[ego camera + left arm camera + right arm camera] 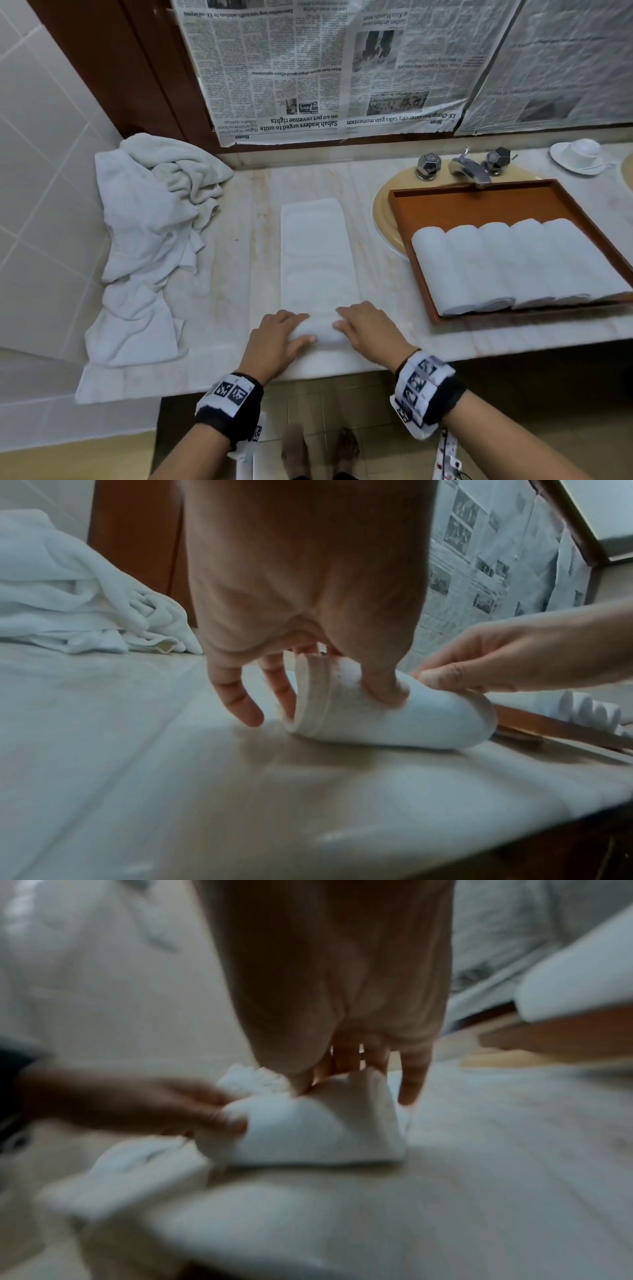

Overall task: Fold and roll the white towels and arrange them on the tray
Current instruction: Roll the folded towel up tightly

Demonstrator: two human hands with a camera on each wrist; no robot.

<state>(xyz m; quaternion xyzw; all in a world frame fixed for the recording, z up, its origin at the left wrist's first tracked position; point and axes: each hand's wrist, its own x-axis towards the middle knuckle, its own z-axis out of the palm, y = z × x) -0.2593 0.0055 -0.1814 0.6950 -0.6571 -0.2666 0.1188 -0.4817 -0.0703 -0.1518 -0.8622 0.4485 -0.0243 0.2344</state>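
So far I count five rolled towels on the tray at 3 o'clock. Both my left hand and right hand have fingers curled around the folded towel, barely rolled, mid-table; a crumpled pile waits at 9 o'clock.

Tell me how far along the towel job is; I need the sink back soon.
Done: five rolled towels lie side by side in the tray. In hand: the left hand and right hand grip the rolled near end of a folded towel, most still flat. Left: the crumpled pile.
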